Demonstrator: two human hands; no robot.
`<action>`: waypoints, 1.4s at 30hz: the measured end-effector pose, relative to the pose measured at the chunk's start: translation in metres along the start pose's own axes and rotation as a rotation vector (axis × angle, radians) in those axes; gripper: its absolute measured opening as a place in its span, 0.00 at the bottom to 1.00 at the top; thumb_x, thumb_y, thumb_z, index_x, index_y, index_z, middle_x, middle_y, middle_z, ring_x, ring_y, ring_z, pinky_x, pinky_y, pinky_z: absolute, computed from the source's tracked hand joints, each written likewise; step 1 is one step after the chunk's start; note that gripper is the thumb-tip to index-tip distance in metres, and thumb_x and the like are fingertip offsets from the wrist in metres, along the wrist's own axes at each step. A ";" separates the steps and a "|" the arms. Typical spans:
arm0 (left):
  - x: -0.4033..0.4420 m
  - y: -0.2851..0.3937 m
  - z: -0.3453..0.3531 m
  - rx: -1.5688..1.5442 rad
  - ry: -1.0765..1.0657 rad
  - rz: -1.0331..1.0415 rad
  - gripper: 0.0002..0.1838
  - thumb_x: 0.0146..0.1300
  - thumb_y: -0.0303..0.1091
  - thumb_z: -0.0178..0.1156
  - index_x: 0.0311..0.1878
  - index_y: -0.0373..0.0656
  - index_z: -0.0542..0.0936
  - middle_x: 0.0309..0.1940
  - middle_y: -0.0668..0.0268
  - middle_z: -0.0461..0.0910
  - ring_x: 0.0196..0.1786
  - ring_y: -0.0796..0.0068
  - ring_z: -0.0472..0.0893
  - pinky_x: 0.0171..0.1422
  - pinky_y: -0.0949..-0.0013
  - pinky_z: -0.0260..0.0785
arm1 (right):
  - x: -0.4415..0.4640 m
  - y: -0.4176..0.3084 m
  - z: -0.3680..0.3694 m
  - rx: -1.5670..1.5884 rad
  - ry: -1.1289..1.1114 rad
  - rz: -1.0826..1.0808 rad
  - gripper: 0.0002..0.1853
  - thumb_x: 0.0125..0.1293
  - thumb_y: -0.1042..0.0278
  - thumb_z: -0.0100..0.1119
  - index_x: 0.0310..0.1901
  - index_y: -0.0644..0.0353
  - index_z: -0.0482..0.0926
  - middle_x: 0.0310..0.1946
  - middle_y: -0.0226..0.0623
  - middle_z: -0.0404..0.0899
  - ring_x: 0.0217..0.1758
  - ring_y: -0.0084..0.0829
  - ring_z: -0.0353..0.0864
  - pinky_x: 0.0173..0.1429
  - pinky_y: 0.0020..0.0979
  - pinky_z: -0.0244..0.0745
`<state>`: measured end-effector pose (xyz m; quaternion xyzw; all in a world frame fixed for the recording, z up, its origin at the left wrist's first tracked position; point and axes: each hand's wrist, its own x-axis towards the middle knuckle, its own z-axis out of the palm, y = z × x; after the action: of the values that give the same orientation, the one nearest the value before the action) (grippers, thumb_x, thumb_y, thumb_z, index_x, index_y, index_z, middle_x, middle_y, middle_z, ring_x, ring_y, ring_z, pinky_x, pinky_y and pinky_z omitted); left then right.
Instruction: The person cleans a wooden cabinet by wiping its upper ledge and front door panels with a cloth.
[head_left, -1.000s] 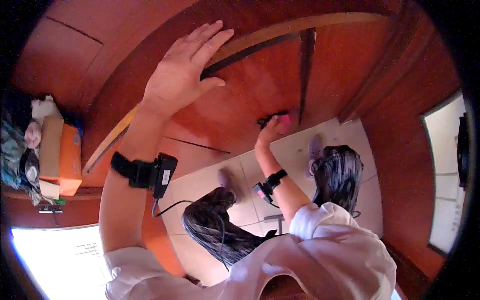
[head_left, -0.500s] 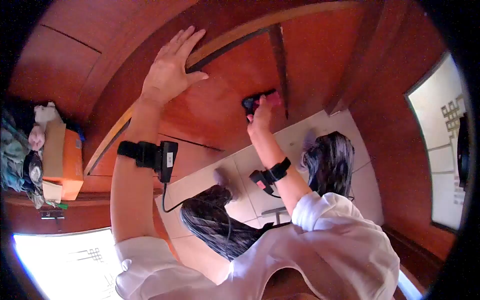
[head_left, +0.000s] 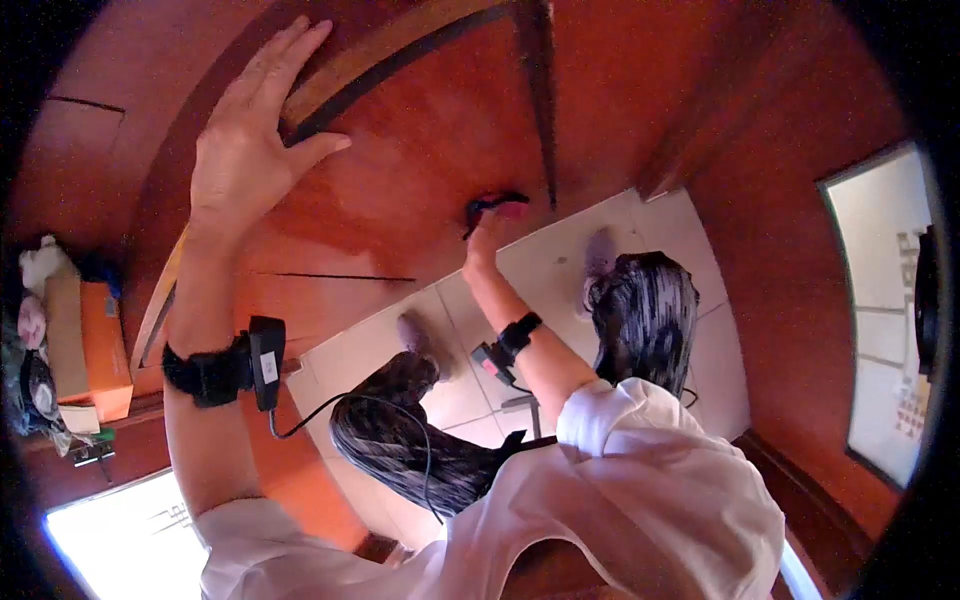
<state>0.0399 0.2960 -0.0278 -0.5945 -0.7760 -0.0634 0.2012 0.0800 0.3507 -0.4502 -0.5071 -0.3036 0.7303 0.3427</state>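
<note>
Left hand point(head_left: 243, 160) wide, right hand point(head_left: 484, 238) holding a pink-black item point(head_left: 512, 208).
I see the left spread over the curved edge point(head_left: 388, 40); the item is at the red panel point(head_left: 400, 180), just beside the dark strip's point(head_left: 541, 110) lower end.

L arm point(head_left: 205, 440): raised fwd, near str. L wrist point(head_left: 215, 225): approx. in line w/ forearm. L hand point(head_left: 240, 165): unclenched, back to cam.; L fingers point(head_left: 290, 78) ext. up & slightly R, L thumb point(head_left: 320, 151) stuck out to R. R arm point(head_left: 545, 365): lower than L, reaching fwd, angled inward from elbow. R wrist point(head_left: 480, 265): slight bend. R hand point(head_left: 485, 235): curled in grip, fingertips unclear. Legs point(head_left: 645, 320): knees bent, well apart, R forearm between in view.
</note>
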 end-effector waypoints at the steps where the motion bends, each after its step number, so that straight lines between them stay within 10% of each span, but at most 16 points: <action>1: 0.001 0.000 0.001 0.001 -0.013 -0.005 0.48 0.43 0.31 0.72 0.70 0.56 0.60 0.69 0.68 0.61 0.70 0.60 0.62 0.72 0.60 0.58 | 0.012 0.006 -0.008 0.092 0.032 0.101 0.35 0.71 0.46 0.41 0.70 0.64 0.50 0.72 0.47 0.45 0.74 0.43 0.44 0.74 0.38 0.38; 7: 0.008 0.014 -0.018 0.178 -0.153 -0.009 0.38 0.55 0.51 0.66 0.65 0.44 0.65 0.62 0.56 0.69 0.62 0.56 0.70 0.63 0.56 0.66 | 0.055 -0.005 -0.044 0.450 -0.029 0.730 0.34 0.70 0.48 0.44 0.70 0.59 0.52 0.70 0.42 0.49 0.70 0.39 0.50 0.70 0.38 0.45; 10: 0.003 0.015 -0.018 0.066 -0.142 -0.028 0.47 0.46 0.44 0.73 0.69 0.47 0.61 0.70 0.56 0.57 0.70 0.53 0.60 0.71 0.56 0.57 | 0.043 -0.029 -0.038 0.482 -0.052 0.735 0.33 0.69 0.49 0.45 0.70 0.57 0.53 0.69 0.39 0.52 0.68 0.37 0.54 0.69 0.38 0.48; 19: 0.002 0.017 -0.018 0.081 -0.186 -0.112 0.47 0.48 0.46 0.71 0.71 0.48 0.58 0.71 0.59 0.56 0.72 0.56 0.57 0.73 0.59 0.53 | -0.104 -0.174 0.011 0.376 -0.223 0.187 0.32 0.67 0.52 0.50 0.70 0.49 0.55 0.67 0.32 0.57 0.62 0.30 0.61 0.63 0.40 0.57; 25: 0.000 0.014 -0.020 0.026 -0.127 -0.039 0.49 0.45 0.47 0.73 0.70 0.48 0.59 0.70 0.58 0.58 0.71 0.55 0.59 0.72 0.58 0.56 | -0.142 -0.201 0.023 0.085 -0.297 -0.493 0.37 0.72 0.55 0.45 0.70 0.72 0.44 0.74 0.53 0.33 0.78 0.42 0.30 0.77 0.35 0.30; 29: 0.001 0.028 -0.026 0.131 -0.097 -0.047 0.49 0.42 0.46 0.75 0.69 0.47 0.62 0.68 0.57 0.61 0.69 0.54 0.62 0.70 0.58 0.59 | -0.106 -0.141 0.010 -0.142 -0.242 -0.455 0.38 0.71 0.52 0.48 0.70 0.69 0.46 0.74 0.46 0.39 0.77 0.36 0.40 0.76 0.32 0.38; 31: 0.003 0.028 -0.021 0.186 -0.109 -0.085 0.49 0.41 0.45 0.75 0.68 0.46 0.62 0.68 0.56 0.62 0.69 0.54 0.63 0.69 0.57 0.60 | -0.053 -0.087 0.002 -0.053 -0.254 -0.283 0.33 0.71 0.54 0.48 0.69 0.66 0.53 0.70 0.46 0.51 0.68 0.38 0.57 0.72 0.32 0.47; 36: 0.007 0.026 -0.014 0.105 -0.084 -0.061 0.48 0.43 0.43 0.75 0.68 0.45 0.63 0.67 0.53 0.62 0.68 0.51 0.63 0.69 0.54 0.60 | 0.042 0.001 -0.008 -0.035 0.164 -0.084 0.30 0.70 0.51 0.47 0.65 0.64 0.58 0.66 0.49 0.59 0.65 0.45 0.60 0.69 0.38 0.53; 42: 0.005 0.013 -0.004 0.056 -0.077 0.032 0.46 0.45 0.44 0.74 0.68 0.44 0.63 0.67 0.52 0.62 0.68 0.51 0.64 0.69 0.54 0.60 | 0.078 -0.029 -0.056 0.200 0.004 0.675 0.28 0.70 0.48 0.41 0.65 0.56 0.61 0.58 0.37 0.66 0.58 0.33 0.66 0.57 0.32 0.64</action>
<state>0.0522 0.3032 -0.0236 -0.6030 -0.7749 -0.0156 0.1888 0.1195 0.4361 -0.4861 -0.5442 -0.0453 0.8275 0.1306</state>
